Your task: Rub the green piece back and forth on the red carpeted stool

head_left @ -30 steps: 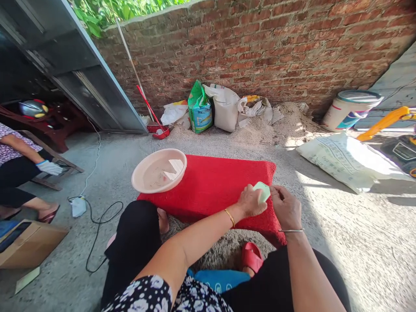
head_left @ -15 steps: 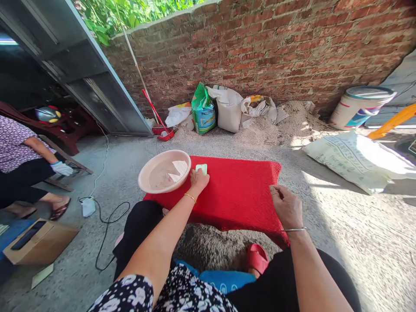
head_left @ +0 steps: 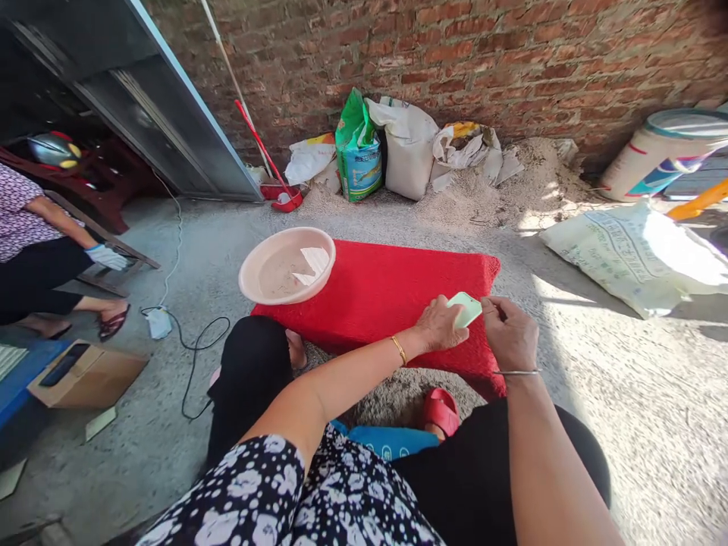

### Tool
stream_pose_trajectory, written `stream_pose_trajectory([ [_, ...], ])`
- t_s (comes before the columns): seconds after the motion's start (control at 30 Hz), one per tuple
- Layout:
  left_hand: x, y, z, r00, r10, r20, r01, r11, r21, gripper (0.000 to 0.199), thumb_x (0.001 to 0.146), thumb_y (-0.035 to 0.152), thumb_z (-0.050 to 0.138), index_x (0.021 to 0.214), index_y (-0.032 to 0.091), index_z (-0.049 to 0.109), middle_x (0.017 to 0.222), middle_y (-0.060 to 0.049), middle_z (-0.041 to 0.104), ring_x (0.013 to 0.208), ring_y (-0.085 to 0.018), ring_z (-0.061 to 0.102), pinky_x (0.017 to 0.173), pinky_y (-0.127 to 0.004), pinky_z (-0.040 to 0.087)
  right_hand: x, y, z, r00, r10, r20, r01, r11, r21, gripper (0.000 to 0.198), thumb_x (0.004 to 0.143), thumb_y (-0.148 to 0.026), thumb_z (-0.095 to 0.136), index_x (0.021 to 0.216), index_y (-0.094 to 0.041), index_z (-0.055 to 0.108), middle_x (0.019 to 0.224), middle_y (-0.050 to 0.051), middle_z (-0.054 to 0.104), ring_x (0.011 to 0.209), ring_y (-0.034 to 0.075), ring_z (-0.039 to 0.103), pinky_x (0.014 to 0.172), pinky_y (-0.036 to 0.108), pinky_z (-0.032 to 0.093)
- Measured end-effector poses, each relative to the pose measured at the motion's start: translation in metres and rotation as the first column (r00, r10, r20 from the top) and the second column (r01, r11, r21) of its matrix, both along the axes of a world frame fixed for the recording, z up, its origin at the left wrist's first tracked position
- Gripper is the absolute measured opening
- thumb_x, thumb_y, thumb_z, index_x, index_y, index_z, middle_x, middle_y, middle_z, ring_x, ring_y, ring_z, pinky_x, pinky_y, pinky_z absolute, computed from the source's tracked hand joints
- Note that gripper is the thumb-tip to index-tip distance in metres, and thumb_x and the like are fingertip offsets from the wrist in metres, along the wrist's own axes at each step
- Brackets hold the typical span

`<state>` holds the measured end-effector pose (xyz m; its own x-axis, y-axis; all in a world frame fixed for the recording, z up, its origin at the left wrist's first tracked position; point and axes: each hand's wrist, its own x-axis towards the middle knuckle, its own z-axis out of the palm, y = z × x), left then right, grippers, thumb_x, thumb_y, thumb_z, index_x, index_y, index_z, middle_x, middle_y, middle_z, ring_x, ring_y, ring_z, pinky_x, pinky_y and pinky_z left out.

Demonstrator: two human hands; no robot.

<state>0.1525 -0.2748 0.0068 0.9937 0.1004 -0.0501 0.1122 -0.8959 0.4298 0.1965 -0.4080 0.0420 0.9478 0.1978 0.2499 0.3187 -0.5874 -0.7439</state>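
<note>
My left hand [head_left: 440, 324] is closed on a pale green rounded rectangular piece [head_left: 466, 309], small and flat like a shallow dish or case. It is held over the right part of a bench covered with red cloth [head_left: 392, 277]. Beside the piece's right edge, my right hand [head_left: 512, 334] is pinched, thumb against fingers. Whatever it holds is too small or hidden to make out. A pale pink basin [head_left: 249, 284] with water stands on the bench's left end, well away from both hands.
Along the brick wall stand a green bag [head_left: 358, 152], a white sack [head_left: 406, 148] and a lidded bucket [head_left: 654, 163]. A full sack [head_left: 614, 254] lies at right. On the left, a gloved person [head_left: 34, 235] sits near a cardboard box [head_left: 88, 375] and a cable [head_left: 196, 349] on the floor.
My left hand has carried the green piece rightward from beside the basin to my right hand. My right hand stays pinched near the bench's right end. The view has tilted down.
</note>
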Motion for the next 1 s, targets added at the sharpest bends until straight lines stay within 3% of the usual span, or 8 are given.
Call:
stream_pose_trajectory([
  [0.1,0.009,0.039,0.006,0.979,0.206,-0.002,-0.206,0.978,0.018,0.042,0.078,0.043,0.056,0.116,0.025,0.054,0.11,-0.008,0.048,0.104,-0.024,0.048,0.09,-0.036,0.042,0.0,0.0,-0.001,1.0,-0.001,0.016,0.001,1.0,0.006,0.045,0.08,-0.054,0.046,0.086,-0.017,0.071,0.061,0.004,0.06,0.056,0.016,0.05,0.058,0.027,0.036],
  [0.23,0.017,0.11,0.019,0.844,0.536,0.002,-0.535,0.843,0.064,0.039,0.079,0.036,0.054,0.115,0.021,0.054,0.117,-0.011,0.047,0.111,-0.028,0.046,0.092,-0.037,0.04,0.001,-0.002,-0.002,1.0,0.01,0.023,-0.01,1.0,0.01,0.044,0.08,-0.053,0.047,0.086,-0.017,0.071,0.061,0.004,0.06,0.056,0.016,0.051,0.057,0.027,0.035],
  [0.43,0.025,0.153,0.024,0.732,0.682,-0.006,-0.679,0.73,0.078,0.042,0.081,0.03,0.049,0.118,0.012,0.05,0.124,-0.021,0.042,0.115,-0.035,0.044,0.091,-0.044,0.039,0.003,-0.004,-0.001,1.0,0.007,0.013,-0.007,1.0,0.015,0.045,0.08,-0.054,0.045,0.087,-0.018,0.071,0.061,0.004,0.06,0.056,0.016,0.051,0.056,0.026,0.034],
  [0.6,0.041,0.088,0.009,0.829,0.559,0.002,-0.558,0.828,0.046,0.039,0.079,0.035,0.054,0.114,0.018,0.054,0.119,-0.015,0.046,0.112,-0.03,0.046,0.09,-0.039,0.041,0.003,0.001,-0.001,1.0,0.027,-0.014,-0.027,1.0,0.011,0.043,0.08,-0.052,0.046,0.087,-0.018,0.071,0.066,0.005,0.063,0.059,0.016,0.053,0.058,0.027,0.036],
  [0.7,0.04,0.03,0.002,0.959,0.279,0.045,-0.281,0.958,0.05,0.04,0.079,0.039,0.054,0.114,0.019,0.054,0.115,-0.014,0.047,0.107,-0.029,0.047,0.088,-0.041,0.042,0.002,0.003,-0.001,0.999,0.035,-0.009,-0.035,0.999,-0.017,0.043,0.081,-0.052,0.046,0.086,-0.018,0.071,0.064,0.005,0.062,0.058,0.016,0.053,0.057,0.027,0.035],
  [0.8,0.028,-0.01,-0.001,0.998,-0.037,0.048,0.034,0.998,0.044,0.045,0.079,0.044,0.055,0.118,0.022,0.053,0.109,-0.012,0.049,0.098,-0.026,0.05,0.082,-0.038,0.045,0.002,0.004,-0.002,0.999,0.042,0.002,-0.041,0.998,-0.042,0.043,0.081,-0.052,0.045,0.087,-0.019,0.071,0.063,0.004,0.062,0.058,0.017,0.053,0.057,0.027,0.035],
  [0.9,0.013,-0.012,0.002,0.98,-0.197,0.037,0.197,0.98,0.006,0.049,0.078,0.046,0.058,0.121,0.024,0.052,0.104,-0.009,0.05,0.093,-0.023,0.051,0.08,-0.036,0.046,0.003,0.003,-0.003,0.999,0.036,0.001,-0.036,0.999,-0.039,0.042,0.082,-0.052,0.045,0.087,-0.019,0.071,0.064,0.004,0.063,0.059,0.017,0.054,0.057,0.026,0.035],
  [1.0,-0.007,0.02,0.008,0.997,-0.046,0.063,0.046,0.999,-0.001,0.049,0.076,0.045,0.062,0.121,0.026,0.053,0.107,-0.007,0.052,0.097,-0.02,0.051,0.088,-0.033,0.046,0.001,0.005,-0.004,0.999,0.037,-0.014,-0.037,0.998,-0.053,0.039,0.084,-0.049,0.045,0.088,-0.02,0.071,0.068,0.005,0.066,0.062,0.018,0.057,0.058,0.026,0.036],
])
